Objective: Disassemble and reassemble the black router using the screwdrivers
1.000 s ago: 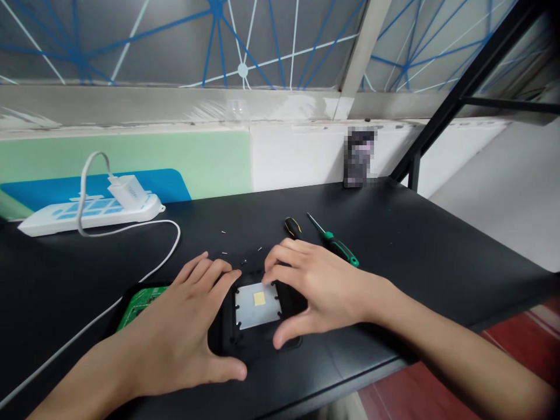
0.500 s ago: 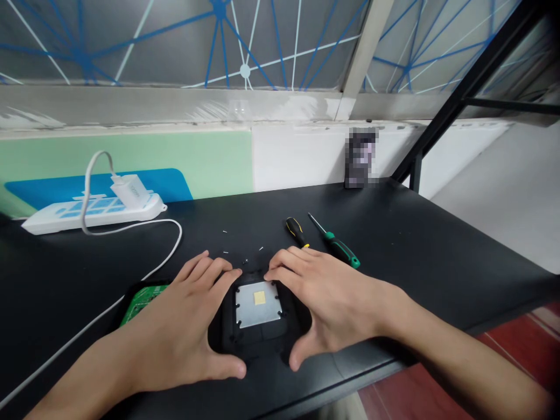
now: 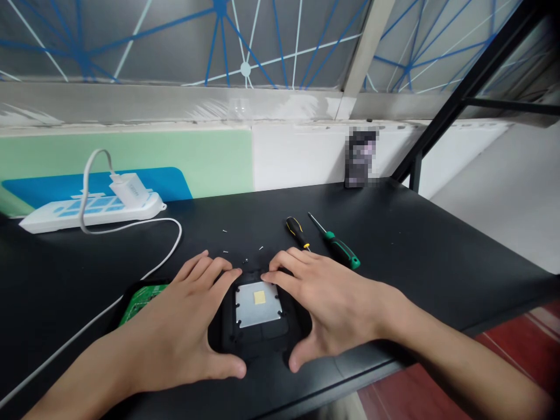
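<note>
A black plastic casing (image 3: pixel 262 345) lies on the table in front of me, with a silver metal plate (image 3: pixel 249 312) and a pale yellow square pad (image 3: pixel 259 297) on its face. My left hand (image 3: pixel 186 326) spans the left side of the casing, fingertips at the far edge and thumb near the front one. On the opposite side, my right hand (image 3: pixel 330 303) grips it likewise, its index fingertip by the plate's upper corner. Partly behind my left hand is a green circuit board (image 3: pixel 142 300) in a dark housing.
Several small screws (image 3: pixel 245 261) lie beyond the casing. A black-and-yellow screwdriver (image 3: pixel 297 231) and a green-and-black screwdriver (image 3: pixel 343 251) rest behind my right hand. At the back left stands a white power strip (image 3: pixel 56 220) with a charger (image 3: pixel 130 191) and white cable (image 3: pixel 175 248).
My right index finger has shifted slightly left along the casing's far edge. My left hand and the casing stay almost in place.
</note>
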`<state>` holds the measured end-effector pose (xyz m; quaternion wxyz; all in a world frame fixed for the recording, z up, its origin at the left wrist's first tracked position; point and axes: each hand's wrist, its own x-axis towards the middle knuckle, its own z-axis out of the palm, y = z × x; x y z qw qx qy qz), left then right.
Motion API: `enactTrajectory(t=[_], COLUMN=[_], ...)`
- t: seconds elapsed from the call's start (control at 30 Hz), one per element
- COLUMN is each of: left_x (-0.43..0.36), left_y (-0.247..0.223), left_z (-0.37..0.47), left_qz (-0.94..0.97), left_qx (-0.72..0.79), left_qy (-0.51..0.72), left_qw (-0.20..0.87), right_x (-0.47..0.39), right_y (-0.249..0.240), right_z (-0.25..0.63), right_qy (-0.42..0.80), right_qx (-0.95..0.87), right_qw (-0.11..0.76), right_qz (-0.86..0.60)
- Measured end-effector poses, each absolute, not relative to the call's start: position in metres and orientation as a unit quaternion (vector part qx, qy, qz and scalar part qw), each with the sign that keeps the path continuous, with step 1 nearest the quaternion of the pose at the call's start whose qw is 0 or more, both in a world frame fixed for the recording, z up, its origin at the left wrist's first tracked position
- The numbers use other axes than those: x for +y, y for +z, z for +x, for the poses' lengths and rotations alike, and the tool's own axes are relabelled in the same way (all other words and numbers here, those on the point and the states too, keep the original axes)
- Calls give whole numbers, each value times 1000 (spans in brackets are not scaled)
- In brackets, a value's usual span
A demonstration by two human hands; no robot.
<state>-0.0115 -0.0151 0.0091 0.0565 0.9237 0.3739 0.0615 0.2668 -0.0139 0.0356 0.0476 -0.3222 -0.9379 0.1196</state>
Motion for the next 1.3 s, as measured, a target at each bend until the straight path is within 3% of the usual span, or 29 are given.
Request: enactTrajectory(t=[1.3], left_x=[-16], left_y=[3], left_z=[-15], left_qz=[925], left_qx=[371], left_qy=[69], left_qw=[40], right_x=[-3], right_y=[28], right_z=[260], right_qy=[163], right_qx=[-919], right_qw=[130], right_qz=[-335])
